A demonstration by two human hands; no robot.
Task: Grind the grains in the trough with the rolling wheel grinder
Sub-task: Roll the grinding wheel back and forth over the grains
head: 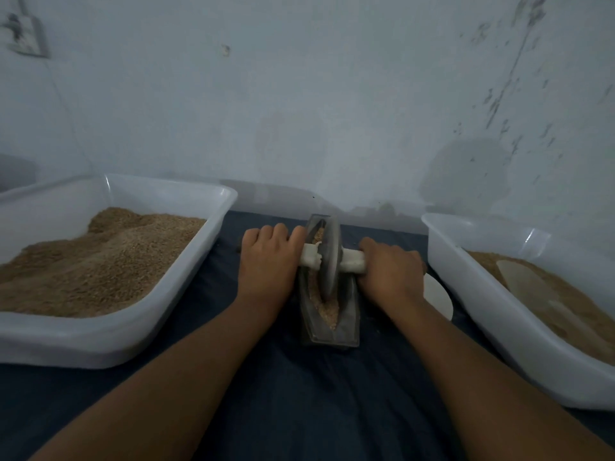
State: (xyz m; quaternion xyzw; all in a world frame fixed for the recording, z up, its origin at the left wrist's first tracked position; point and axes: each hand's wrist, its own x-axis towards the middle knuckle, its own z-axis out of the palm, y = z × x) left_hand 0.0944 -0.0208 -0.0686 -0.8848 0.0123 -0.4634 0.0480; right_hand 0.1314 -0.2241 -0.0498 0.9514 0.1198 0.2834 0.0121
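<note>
A dark metal boat-shaped trough (349, 322) lies lengthwise on the dark blue cloth in the middle. Tan grains (327, 312) fill its groove. A grey grinding wheel (329, 257) stands upright in the groove, about midway along, with a white-wrapped axle (351, 261) through its hub. My left hand (268, 261) grips the axle's left end, fingers curled over it. My right hand (391, 269) grips the right end the same way. Both forearms reach in from the bottom of the view.
A white plastic tub (109, 341) heaped with tan grain sits at the left. Another white tub (466, 294) at the right holds finer meal and a pale scoop (525, 281). A white disc (439, 296) lies beside the right wrist. A pale wall stands close behind.
</note>
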